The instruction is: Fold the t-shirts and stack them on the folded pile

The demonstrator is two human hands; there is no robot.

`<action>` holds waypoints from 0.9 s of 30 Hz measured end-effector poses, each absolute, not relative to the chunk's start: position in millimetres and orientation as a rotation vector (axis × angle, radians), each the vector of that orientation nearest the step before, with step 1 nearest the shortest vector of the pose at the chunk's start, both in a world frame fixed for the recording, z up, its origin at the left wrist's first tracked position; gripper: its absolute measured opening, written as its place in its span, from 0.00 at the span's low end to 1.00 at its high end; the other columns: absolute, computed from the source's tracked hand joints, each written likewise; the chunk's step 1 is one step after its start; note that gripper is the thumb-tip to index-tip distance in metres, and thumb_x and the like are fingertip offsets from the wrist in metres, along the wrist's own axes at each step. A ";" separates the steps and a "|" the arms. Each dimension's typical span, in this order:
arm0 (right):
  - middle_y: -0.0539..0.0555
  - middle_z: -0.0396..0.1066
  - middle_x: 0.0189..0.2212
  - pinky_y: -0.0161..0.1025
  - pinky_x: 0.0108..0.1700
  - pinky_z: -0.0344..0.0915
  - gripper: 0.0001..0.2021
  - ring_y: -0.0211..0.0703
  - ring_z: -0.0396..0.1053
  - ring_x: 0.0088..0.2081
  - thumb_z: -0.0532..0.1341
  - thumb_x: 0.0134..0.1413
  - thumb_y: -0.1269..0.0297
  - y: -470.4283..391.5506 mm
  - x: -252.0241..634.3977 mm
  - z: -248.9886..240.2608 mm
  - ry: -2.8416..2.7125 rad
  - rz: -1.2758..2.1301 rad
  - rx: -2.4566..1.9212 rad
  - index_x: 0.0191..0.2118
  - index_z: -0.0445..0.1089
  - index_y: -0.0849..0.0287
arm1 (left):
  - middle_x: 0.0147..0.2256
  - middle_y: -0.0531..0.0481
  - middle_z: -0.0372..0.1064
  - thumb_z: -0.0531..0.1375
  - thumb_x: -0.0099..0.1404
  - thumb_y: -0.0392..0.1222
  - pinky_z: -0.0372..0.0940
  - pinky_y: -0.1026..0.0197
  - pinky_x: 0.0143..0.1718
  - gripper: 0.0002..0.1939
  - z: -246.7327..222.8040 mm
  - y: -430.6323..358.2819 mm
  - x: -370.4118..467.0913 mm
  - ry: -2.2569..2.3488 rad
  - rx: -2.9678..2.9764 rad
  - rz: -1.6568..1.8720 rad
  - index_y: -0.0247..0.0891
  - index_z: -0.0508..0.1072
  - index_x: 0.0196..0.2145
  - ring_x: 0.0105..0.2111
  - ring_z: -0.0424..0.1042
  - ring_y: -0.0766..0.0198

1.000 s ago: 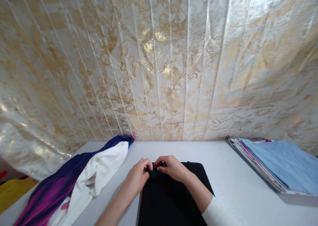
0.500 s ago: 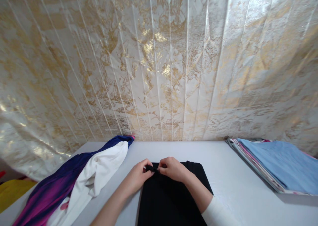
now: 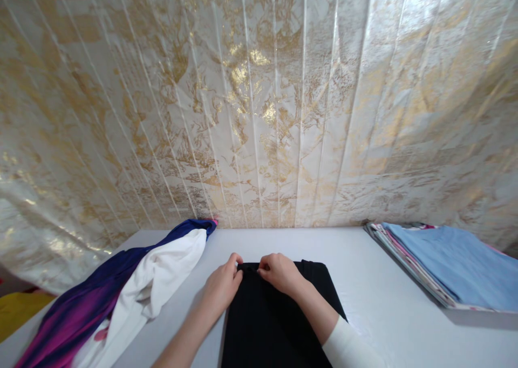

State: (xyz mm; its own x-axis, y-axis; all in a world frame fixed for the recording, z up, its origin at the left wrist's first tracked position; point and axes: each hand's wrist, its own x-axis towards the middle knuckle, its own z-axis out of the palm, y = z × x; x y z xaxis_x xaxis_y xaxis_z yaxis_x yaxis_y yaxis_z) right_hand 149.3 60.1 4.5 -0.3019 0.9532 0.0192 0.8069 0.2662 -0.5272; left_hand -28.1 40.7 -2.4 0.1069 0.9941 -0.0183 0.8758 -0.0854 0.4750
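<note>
A black garment [image 3: 275,319], folded into a long panel, lies flat on the white table in front of me. My left hand [image 3: 224,281] pinches its far left corner between thumb and fingers. Just to the right, my right hand [image 3: 279,271] grips the same far edge, fingertips pressed together on the cloth. Between the two hands the edge is slightly bunched. What kind of garment it is cannot be made out.
At the left lie a blue-purple garment [image 3: 91,281] and a crumpled white garment [image 3: 159,279]. A folded stack topped by a light blue garment [image 3: 457,263] sits at the right. Yellow cloth [image 3: 20,308] shows beyond the table [image 3: 388,325]. A gold-patterned curtain [image 3: 259,114] hangs behind.
My left hand has shifted slightly left to the garment's corner, and the gap between my hands is wider. The bunched edge now lies flatter.
</note>
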 end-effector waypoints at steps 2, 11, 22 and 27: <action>0.55 0.76 0.31 0.35 0.33 0.56 0.08 0.44 0.72 0.34 0.57 0.55 0.66 58.9 148.8 6.5 -2.177 0.562 -1.592 0.36 0.75 0.57 | 0.27 0.56 0.66 0.53 0.65 0.33 0.52 0.64 0.29 0.07 -2.4 39.4 -26.4 1.867 2.056 0.418 0.42 0.63 0.41 0.32 0.71 0.60; 0.49 0.72 0.33 0.34 0.40 0.59 0.08 0.41 0.67 0.38 0.59 0.53 0.70 47.3 133.8 2.7 -2.289 0.427 -1.288 0.40 0.70 0.54 | 0.33 0.52 0.71 0.50 0.67 0.33 0.58 0.64 0.33 0.08 -3.8 38.8 -25.0 1.947 2.142 0.366 0.41 0.64 0.42 0.36 0.73 0.60; 0.53 0.73 0.38 0.38 0.49 0.59 0.12 0.42 0.67 0.43 0.53 0.58 0.75 58.3 129.7 -24.0 -2.215 0.394 -1.280 0.42 0.70 0.58 | 0.62 0.34 0.53 0.52 0.66 0.44 0.56 0.44 0.57 0.28 -37.5 -16.7 0.4 1.919 2.608 0.424 0.30 0.60 0.61 0.61 0.54 0.43; 0.54 0.75 0.39 0.38 0.50 0.60 0.15 0.42 0.69 0.44 0.51 0.58 0.76 56.0 130.9 -16.8 -2.224 0.415 -1.250 0.43 0.72 0.59 | 0.64 0.37 0.48 0.51 0.67 0.50 0.55 0.43 0.58 0.31 -62.8 -26.8 5.4 1.888 2.644 0.409 0.31 0.59 0.62 0.63 0.50 0.44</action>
State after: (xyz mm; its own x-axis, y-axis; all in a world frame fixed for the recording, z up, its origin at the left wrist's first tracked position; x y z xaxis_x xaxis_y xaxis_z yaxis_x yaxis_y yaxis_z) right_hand 130.9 56.0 -16.8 -0.4168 0.8542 0.3109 0.6844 0.5199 -0.5111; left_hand 5.4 -26.8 -62.8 0.3070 0.9105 0.2771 0.9435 -0.3293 0.0365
